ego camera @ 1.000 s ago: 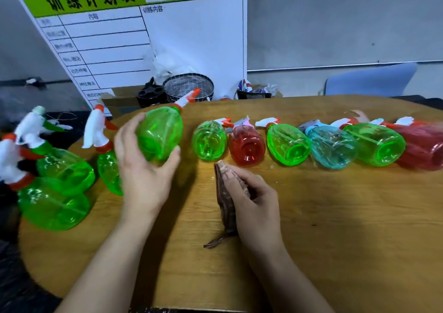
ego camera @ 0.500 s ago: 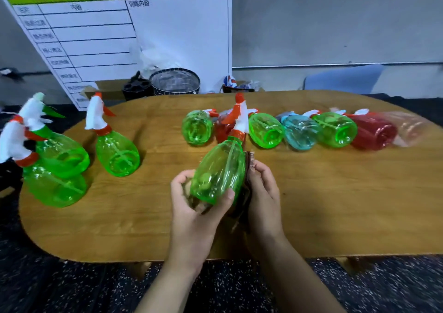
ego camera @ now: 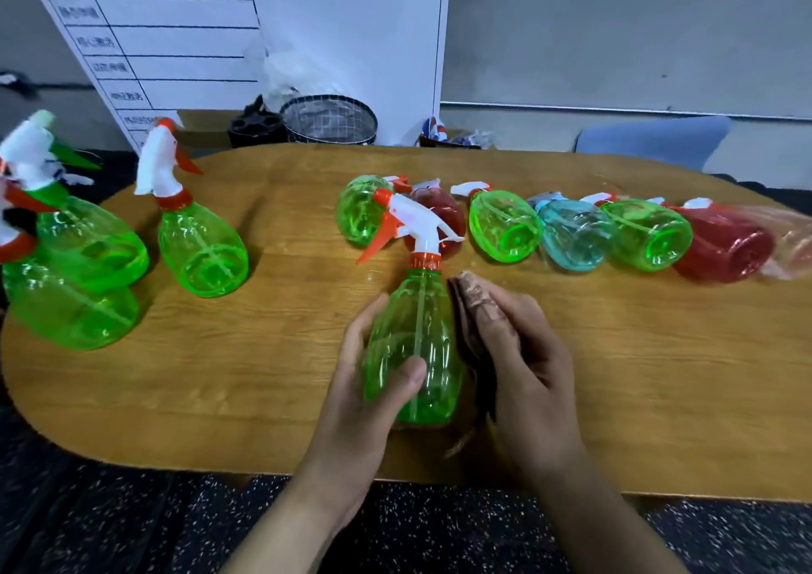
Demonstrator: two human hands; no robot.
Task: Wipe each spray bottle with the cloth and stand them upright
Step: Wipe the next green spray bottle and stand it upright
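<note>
Office or training room, schedule whiteboard [ego camera: 246, 37]

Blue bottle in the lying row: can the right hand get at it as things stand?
Probably not right now: the right hand is pressing the cloth against the green bottle that the left hand grips. The blue bottle itself lies exposed, with bare table between.
</note>
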